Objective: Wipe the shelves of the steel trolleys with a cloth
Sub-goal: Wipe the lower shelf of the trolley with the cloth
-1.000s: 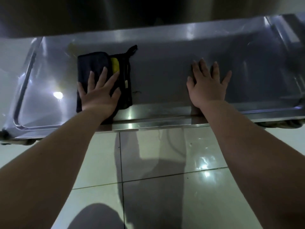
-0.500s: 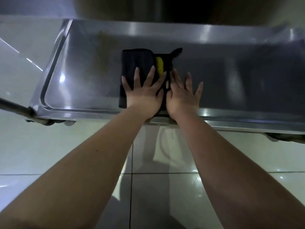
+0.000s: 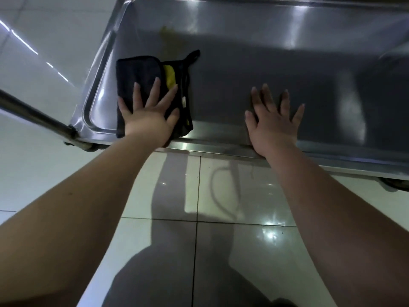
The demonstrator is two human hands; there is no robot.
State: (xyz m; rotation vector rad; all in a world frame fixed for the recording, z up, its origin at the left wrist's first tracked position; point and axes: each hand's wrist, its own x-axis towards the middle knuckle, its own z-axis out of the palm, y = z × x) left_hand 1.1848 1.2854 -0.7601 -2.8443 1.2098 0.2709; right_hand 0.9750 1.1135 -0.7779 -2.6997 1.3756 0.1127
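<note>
Head view: left hand (image 3: 148, 120) flat on folded dark cloth (image 3: 141, 74); right hand (image 3: 273, 127) splayed on glossy steel shelf (image 3: 254, 54).

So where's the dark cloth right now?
In the head view, the cloth lies flat at the left end of the steel shelf, near its front rim, under the person's left hand, which presses on it.

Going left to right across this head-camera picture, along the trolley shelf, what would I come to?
steel bar → cloth, with the left hand flat on it → bare shelf → right hand, flat on the shelf
</note>
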